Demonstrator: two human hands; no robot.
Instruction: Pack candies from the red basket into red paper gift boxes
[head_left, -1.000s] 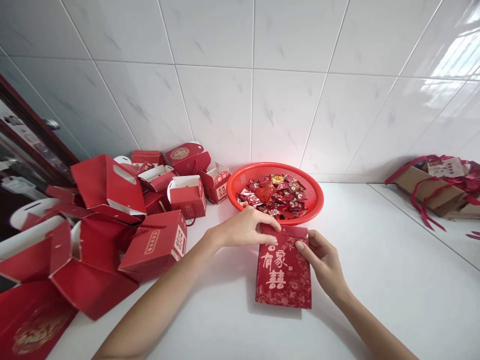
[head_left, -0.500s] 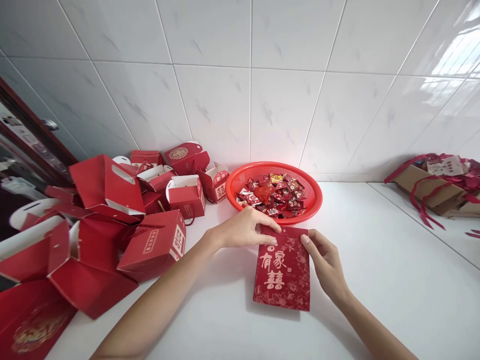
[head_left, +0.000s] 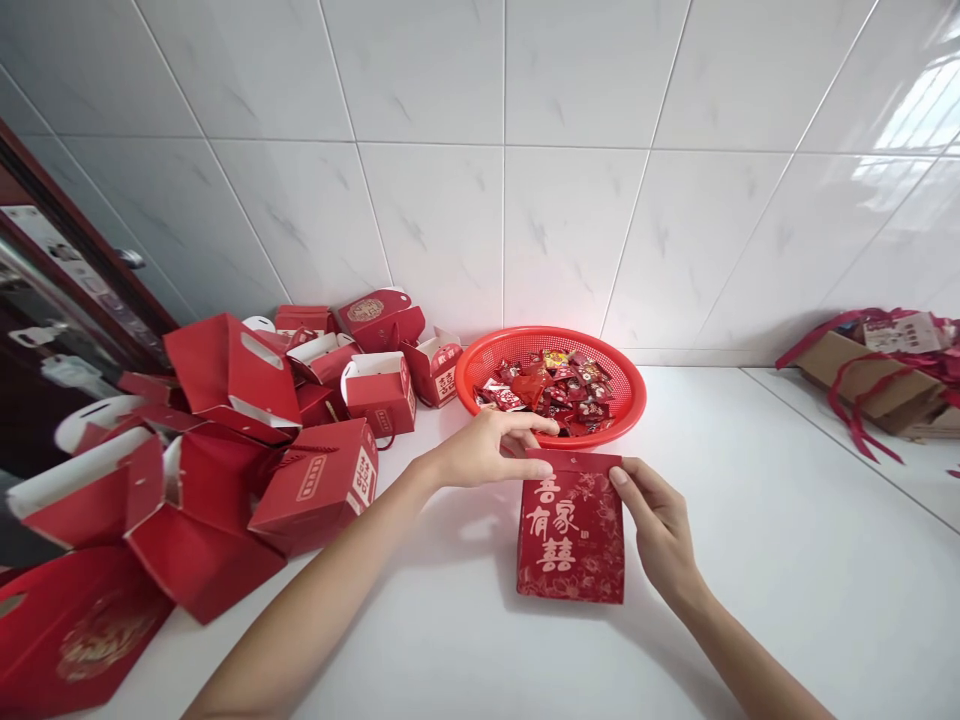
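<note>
A flat dark red packet [head_left: 571, 540] with pale characters and flower prints is held above the white table, just in front of the red basket. My right hand [head_left: 658, 515] pinches its upper right corner between thumb and fingers. At the upper left corner is my left hand [head_left: 499, 450], its thumb on the packet's face and its fingers reaching over the top edge. Whether those fingers press on the packet is hard to see. Behind it, the red plastic basket [head_left: 636, 400] holds many small wrapped sweets [head_left: 559, 385].
Several red gift boxes [head_left: 311, 485] lie heaped on the left of the white table [head_left: 750, 560]. A cardboard box [head_left: 862, 385] with dark red ribbons stands at the far right. White tiles [head_left: 570, 230] form the wall behind.
My left hand's fingers have lifted and spread a little at the packet's top edge. More of the packet's upper characters shows, and the view has shifted slightly.
</note>
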